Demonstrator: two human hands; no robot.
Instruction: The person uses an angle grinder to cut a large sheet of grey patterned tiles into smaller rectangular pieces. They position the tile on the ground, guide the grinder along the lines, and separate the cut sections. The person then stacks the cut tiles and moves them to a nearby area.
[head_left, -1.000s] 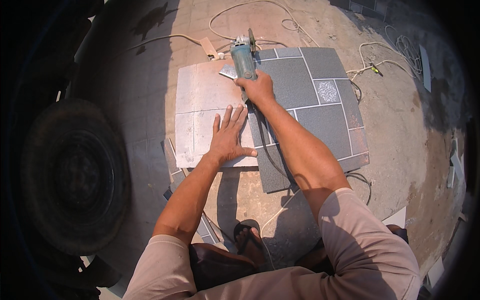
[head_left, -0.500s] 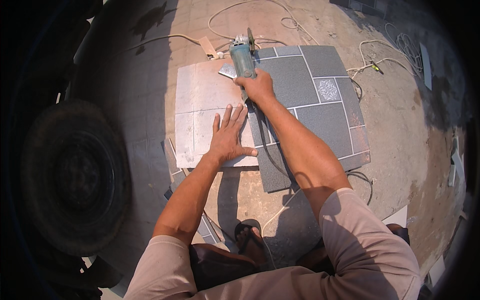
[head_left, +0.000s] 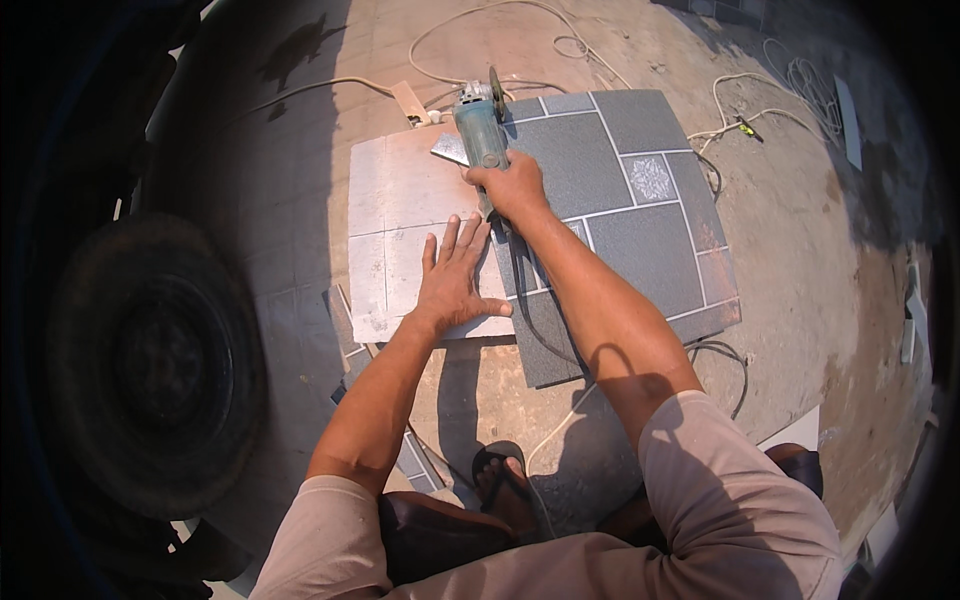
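My right hand (head_left: 512,186) is wrapped round the body of a teal angle grinder (head_left: 481,132), its disc (head_left: 497,92) upright at the far end, near the far edge of the tiles. From the grinder's rear a dark cord runs back under my right forearm. My left hand (head_left: 455,280) lies flat with fingers spread on a pale, dusty tile (head_left: 385,190), thumb reaching its right edge. Beside it lies a dark grey tile (head_left: 570,155) with white joint lines and a patterned square. A small silvery offcut (head_left: 450,148) rests on the pale tile, left of the grinder.
A vehicle wheel (head_left: 160,365) stands at the left. Pale cable (head_left: 440,70) loops on the ground beyond the tiles, with a coil (head_left: 812,85) at the far right. Tile strips (head_left: 415,462) lie near my sandalled foot (head_left: 503,480). A white strip (head_left: 848,122) lies at right.
The grinder and my right hand have shifted slightly left and toward me. My left hand stays pressed on the pale tile. The whole view has moved a little.
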